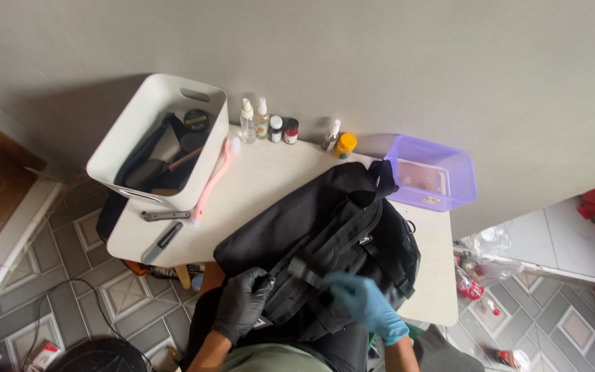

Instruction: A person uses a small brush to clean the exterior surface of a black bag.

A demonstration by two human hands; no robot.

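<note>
A black backpack [325,234] lies flat across the small white table [263,182], straps facing up. My left hand [242,303], in a black glove, grips the near edge of the backpack by its lower left corner. My right hand [363,303], in a blue glove, is blurred and rests on the straps at the near right side, its fingers curled over the webbing. Whether the right hand holds a strap I cannot tell.
A white bin [160,138] with dark items stands at the table's far left. A pink long-handled brush [211,182], a folding knife [163,241] and a grey tool [165,215] lie beside it. Small bottles [263,120] line the wall, next to a purple plastic box [432,176]. Tiled floor surrounds the table.
</note>
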